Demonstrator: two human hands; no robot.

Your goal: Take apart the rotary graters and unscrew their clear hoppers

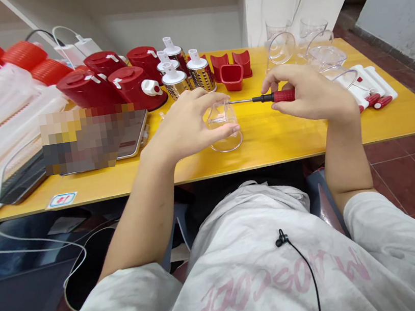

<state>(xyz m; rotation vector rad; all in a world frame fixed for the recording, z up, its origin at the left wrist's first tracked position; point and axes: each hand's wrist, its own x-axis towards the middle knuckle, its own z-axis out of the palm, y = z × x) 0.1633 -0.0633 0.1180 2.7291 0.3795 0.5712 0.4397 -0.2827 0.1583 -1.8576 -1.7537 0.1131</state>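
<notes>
A clear plastic cup-shaped part (228, 143) stands on the yellow table, its wide rim down. My left hand (191, 122) grips it from the left, thumb in front and fingers over the top, hiding some of it. In my right hand (308, 87) is a screwdriver (279, 96) with a red and black handle, pinched between thumb and fingers. Its shaft lies nearly level and points left, with the tip at the upper side of the clear part; whether it touches a screw I cannot tell.
Behind my left hand stand red housings (131, 86) and perforated metal drums (201, 74). Small red cups (232, 77) sit at centre back. Clear containers (327, 56) and white parts with red ends (375, 85) are right. Left are a tablet (133, 135), cables and bagged red parts (2, 97).
</notes>
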